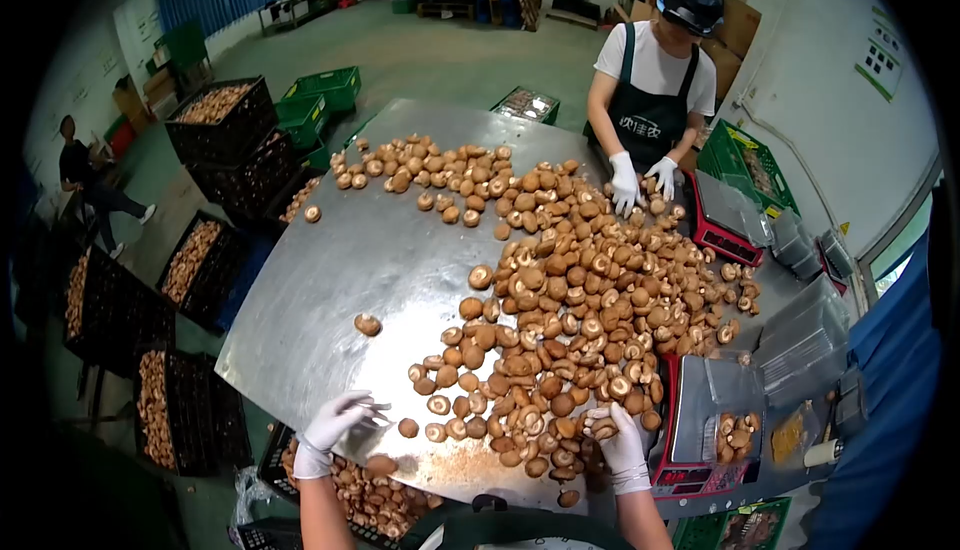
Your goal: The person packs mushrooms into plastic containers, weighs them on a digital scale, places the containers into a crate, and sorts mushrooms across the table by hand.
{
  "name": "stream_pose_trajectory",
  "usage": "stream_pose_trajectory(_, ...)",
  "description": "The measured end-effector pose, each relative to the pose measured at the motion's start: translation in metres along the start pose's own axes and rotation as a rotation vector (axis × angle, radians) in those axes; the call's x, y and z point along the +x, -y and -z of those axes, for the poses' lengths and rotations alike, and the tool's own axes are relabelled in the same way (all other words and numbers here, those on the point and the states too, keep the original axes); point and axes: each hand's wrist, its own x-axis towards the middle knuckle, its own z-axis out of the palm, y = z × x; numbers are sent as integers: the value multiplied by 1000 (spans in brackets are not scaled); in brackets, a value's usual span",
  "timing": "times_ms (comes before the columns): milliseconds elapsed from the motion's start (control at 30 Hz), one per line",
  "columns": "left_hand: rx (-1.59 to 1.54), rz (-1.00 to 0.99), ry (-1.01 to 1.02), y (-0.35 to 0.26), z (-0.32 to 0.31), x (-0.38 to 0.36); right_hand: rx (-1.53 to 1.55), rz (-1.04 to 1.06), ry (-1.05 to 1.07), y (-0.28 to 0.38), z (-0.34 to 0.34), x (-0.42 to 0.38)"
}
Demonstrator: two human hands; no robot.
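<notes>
A large heap of brown shiitake mushrooms (590, 280) covers the middle and right of the metal table (320, 260). My left hand (338, 428), in a white glove, is over the near left edge of the table with its fingers apart and nothing in them. A loose mushroom (408, 428) lies just to its right. At the near side of the heap, my gloved right hand (622, 448) has its fingers closed around a mushroom (601, 424). To its right, a clear tray of mushrooms (737, 437) rests on a red scale (690, 475).
Stacked clear trays (803, 335) stand beyond the scale. Across the table a co-worker (655, 90) in white gloves handles mushrooms near a second red scale (725, 240). A crate of mushrooms (370, 495) sits below the near edge; black crates (225, 165) are stacked left.
</notes>
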Motion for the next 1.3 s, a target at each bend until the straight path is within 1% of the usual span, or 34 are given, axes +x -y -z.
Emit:
stream_pose_trajectory(33, 13, 48, -183, 4, 8, 8, -170, -2, 66, 8, -9, 3)
stream_pose_trajectory(67, 30, -1, -337, 14, 17, 21, -193, 46, 65, 10, -22, 8)
stream_pose_trajectory(100, 47, -46, -490, 25, 22, 34, -187, 43, 59, 15, -41, 13)
stream_pose_trajectory(133, 51, -43, -486, 28, 22, 47, -316, 118, 113, 20, -60, 20)
stream_pose_trajectory(200, 139, -147, -671, 19, 13, 81, -617, 248, 192, 24, -90, 38)
stream_pose_trajectory(233, 249, -180, -706, 12, 7, 97, -786, 301, 217, 21, -103, 50)
stream_pose_trajectory(267, 300, -138, -729, 11, 3, 115, -970, 513, 258, 20, -120, 59)
stream_pose_trajectory(300, 357, -275, -715, 28, 7, 139, -1148, 733, 300, 19, -135, 68)
stream_pose_trajectory(333, 578, -318, -713, 44, 14, 159, -1263, 724, 337, 18, -146, 75)
stream_pose_trajectory(367, 769, -324, -717, 42, 9, 167, -1409, 849, 340, 6, -150, 87)
stream_pose_trajectory(433, 671, -179, -649, 54, 11, 184, -1674, 757, 511, -7, -151, 104)
stream_pose_trajectory(500, 618, -185, -698, 63, 12, 188, -1718, 755, 503, -16, -149, 112)
stream_pose_trajectory(567, 564, -190, -751, 69, 13, 189, -1718, 761, 322, -18, -141, 118)
stream_pose_trajectory(600, -119, -68, -546, 76, 13, 186, -1660, 934, 213, -15, -140, 115)
stream_pose_trajectory(633, -787, 53, -297, 70, 6, 179, -1700, 822, 207, -11, -136, 112)
stream_pose_trajectory(667, -934, 18, -219, 65, -5, 170, -1674, 783, 225, -7, -132, 107)
stream_pose_trajectory(700, -1081, -26, -137, 43, -20, 156, -1648, 750, 242, -2, -129, 104)
stream_pose_trajectory(733, -1185, -57, 35, 43, -25, 151, -1573, 780, 223, -5, -123, 102)
stream_pose_trajectory(767, -1244, -60, 128, 44, -31, 147, -1578, 783, 233, -8, -118, 98)
stream_pose_trajectory(833, -1263, 40, 140, 23, -44, 131, -1391, 755, 222, -5, -117, 80)
stream_pose_trajectory(900, -1251, 71, 185, 12, -50, 123, -1253, 751, 241, -5, -114, 65)
stream_pose_trajectory(967, -777, -70, 31, -8, -63, 108, -1182, 659, 243, -6, -111, 52)
stream_pose_trajectory(1000, -664, -133, 38, -25, -69, 98, -1077, 461, 272, 0, -119, 40)
stream_pose_trajectory(1033, -552, -196, 48, -41, -78, 89, -883, 313, 329, -7, -118, 37)
stream_pose_trajectory(1100, -338, -358, 23, -56, -104, 76, -580, 24, 473, 4, -134, 22)
stream_pose_trajectory(1133, -252, -349, -7, -60, -116, 70, -521, 10, 540, 6, -141, 19)
stream_pose_trajectory(1167, -127, -382, -22, -60, -127, 65, -463, -4, 613, 5, -147, 17)
stream_pose_trajectory(1200, -62, -439, -32, -57, -137, 62, -361, -99, 598, -3, -148, 18)
stream_pose_trajectory(1233, 5, -494, -44, -54, -146, 60, -355, -93, 592, -13, -149, 21)
stream_pose_trajectory(1267, 88, -505, -36, -52, -152, 57, -133, -183, 626, -23, -149, 25)
stream_pose_trajectory(1300, 109, -507, -3, -51, -157, 55, 89, -272, 656, -34, -146, 29)
